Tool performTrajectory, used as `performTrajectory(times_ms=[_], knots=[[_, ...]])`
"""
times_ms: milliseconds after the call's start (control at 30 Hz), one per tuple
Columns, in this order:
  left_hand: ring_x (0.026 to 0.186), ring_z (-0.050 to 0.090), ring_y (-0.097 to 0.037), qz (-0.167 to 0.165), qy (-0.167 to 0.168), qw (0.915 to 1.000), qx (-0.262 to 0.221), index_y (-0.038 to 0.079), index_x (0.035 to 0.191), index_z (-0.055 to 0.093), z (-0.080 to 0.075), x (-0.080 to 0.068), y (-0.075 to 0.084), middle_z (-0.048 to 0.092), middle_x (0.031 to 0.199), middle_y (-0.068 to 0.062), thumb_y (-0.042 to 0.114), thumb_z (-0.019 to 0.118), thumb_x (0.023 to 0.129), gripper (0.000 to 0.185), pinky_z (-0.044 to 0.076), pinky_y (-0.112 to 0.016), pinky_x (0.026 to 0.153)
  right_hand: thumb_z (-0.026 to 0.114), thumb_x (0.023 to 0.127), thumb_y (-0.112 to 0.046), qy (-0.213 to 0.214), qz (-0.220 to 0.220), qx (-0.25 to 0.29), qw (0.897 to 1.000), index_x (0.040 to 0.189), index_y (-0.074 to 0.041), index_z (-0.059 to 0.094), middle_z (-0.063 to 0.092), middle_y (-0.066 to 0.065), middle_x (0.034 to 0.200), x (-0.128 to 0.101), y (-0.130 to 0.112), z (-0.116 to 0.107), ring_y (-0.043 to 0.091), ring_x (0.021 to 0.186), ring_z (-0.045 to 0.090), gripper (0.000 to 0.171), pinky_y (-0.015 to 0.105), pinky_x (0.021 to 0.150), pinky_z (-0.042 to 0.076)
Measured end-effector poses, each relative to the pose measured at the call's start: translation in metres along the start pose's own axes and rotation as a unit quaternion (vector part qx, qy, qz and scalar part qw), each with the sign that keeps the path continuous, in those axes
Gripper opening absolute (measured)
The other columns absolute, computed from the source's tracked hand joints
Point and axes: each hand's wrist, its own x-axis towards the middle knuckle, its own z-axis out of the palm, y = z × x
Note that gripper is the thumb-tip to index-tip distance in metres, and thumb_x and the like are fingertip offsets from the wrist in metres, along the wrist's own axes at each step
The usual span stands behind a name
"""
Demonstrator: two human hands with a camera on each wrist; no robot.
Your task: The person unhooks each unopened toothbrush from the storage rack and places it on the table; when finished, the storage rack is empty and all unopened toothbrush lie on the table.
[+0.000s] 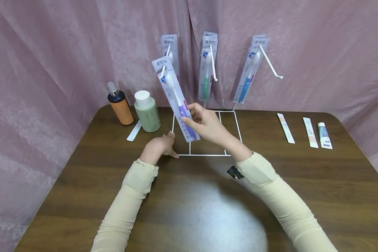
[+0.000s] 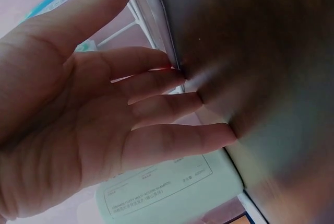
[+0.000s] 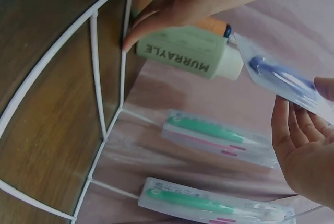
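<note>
My right hand point(image 1: 209, 124) pinches the lower end of a packaged purple toothbrush point(image 1: 179, 101) between thumb and fingers. The package tilts, and the tip of the rack's left hook point(image 1: 162, 72) shows in front of its top hole. Another toothbrush package point(image 1: 174, 52) hangs farther back on that hook. My left hand point(image 1: 160, 147) rests at the front left corner of the white wire rack point(image 1: 204, 155), thumb by the corner and fingers along the left side. In the left wrist view, the left hand point(image 2: 104, 98) has its fingers extended, tips down on the dark tabletop.
Green toothbrush packages point(image 1: 207, 77) hang on the middle hook and blue ones point(image 1: 249, 75) on the right hook. A green bottle point(image 1: 147, 113) and an orange spray bottle point(image 1: 122, 106) stand left. Flat sachets point(image 1: 286, 128) and a small tube point(image 1: 324, 136) lie right.
</note>
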Motion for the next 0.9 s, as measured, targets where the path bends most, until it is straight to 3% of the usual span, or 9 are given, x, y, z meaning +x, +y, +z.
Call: performTrajectory(times_ms=[200, 333, 467, 600, 700, 833, 900], knots=[[0.14, 0.012, -0.038, 0.006, 0.014, 0.9995, -0.028, -0.006, 0.147, 0.007, 0.0, 0.001, -0.002, 0.004, 0.154, -0.022, 0.039, 0.068, 0.084, 0.098, 0.019, -0.046, 0.113, 0.062, 0.09, -0.019, -0.018, -0.013, 0.02, 1.0, 0.11, -0.007, 0.056, 0.068, 0.006, 0.086, -0.012, -0.011, 0.003, 0.013, 0.072, 0.065, 0.023, 0.03, 0.063, 0.053], [0.139, 0.018, -0.039, 0.023, 0.031, 0.9977, -0.056, -0.005, 0.147, 0.011, -0.001, -0.003, -0.002, 0.012, 0.153, -0.022, 0.033, 0.072, 0.082, 0.097, 0.024, -0.047, 0.111, 0.063, 0.09, -0.016, -0.042, -0.009, 0.065, 0.997, 0.111, -0.005, 0.056, 0.069, 0.007, 0.09, -0.02, -0.023, 0.003, 0.012, 0.078, 0.066, 0.024, 0.029, 0.068, 0.054], [0.135, 0.027, -0.042, 0.046, 0.052, 0.9956, -0.063, -0.004, 0.142, 0.03, -0.003, -0.009, 0.0, 0.029, 0.147, -0.025, 0.029, 0.075, 0.079, 0.084, 0.029, -0.049, 0.108, 0.063, 0.089, -0.013, -0.055, -0.007, 0.102, 0.993, 0.11, -0.005, 0.055, 0.07, 0.008, 0.092, -0.029, -0.033, 0.001, 0.013, 0.082, 0.066, 0.023, 0.028, 0.071, 0.055], [0.131, 0.034, -0.043, 0.048, 0.054, 0.9964, -0.046, 0.0, 0.13, 0.049, -0.004, -0.007, 0.0, 0.044, 0.138, -0.025, 0.032, 0.076, 0.077, 0.067, 0.033, -0.051, 0.105, 0.062, 0.089, -0.011, -0.063, -0.021, 0.105, 0.992, 0.109, -0.005, 0.055, 0.069, 0.007, 0.091, -0.036, -0.04, -0.002, 0.012, 0.08, 0.065, 0.022, 0.028, 0.069, 0.055], [0.128, 0.04, -0.039, 0.086, 0.054, 0.9948, -0.01, 0.004, 0.123, 0.056, 0.001, 0.005, -0.004, 0.052, 0.132, -0.02, 0.032, 0.074, 0.078, 0.056, 0.03, -0.053, 0.106, 0.062, 0.09, -0.01, -0.068, -0.026, 0.103, 0.992, 0.109, -0.005, 0.055, 0.069, 0.006, 0.091, -0.041, -0.046, -0.004, 0.012, 0.079, 0.065, 0.021, 0.029, 0.069, 0.055], [0.12, 0.049, -0.033, 0.15, 0.072, 0.9854, 0.034, 0.008, 0.112, 0.062, 0.023, 0.055, -0.026, 0.061, 0.12, -0.011, 0.033, 0.074, 0.076, 0.045, 0.026, -0.058, 0.106, 0.063, 0.089, -0.01, -0.079, -0.009, 0.107, 0.991, 0.108, -0.004, 0.056, 0.07, 0.007, 0.092, -0.05, -0.05, -0.006, 0.012, 0.081, 0.066, 0.021, 0.03, 0.073, 0.055], [0.12, 0.049, -0.037, 0.149, 0.085, 0.9843, 0.042, 0.006, 0.112, 0.061, 0.03, 0.067, -0.032, 0.061, 0.119, -0.014, 0.035, 0.073, 0.075, 0.048, 0.027, -0.058, 0.105, 0.064, 0.088, -0.009, -0.09, 0.007, 0.111, 0.99, 0.107, -0.004, 0.056, 0.07, 0.007, 0.092, -0.057, -0.049, -0.005, 0.013, 0.081, 0.066, 0.022, 0.031, 0.073, 0.055]])
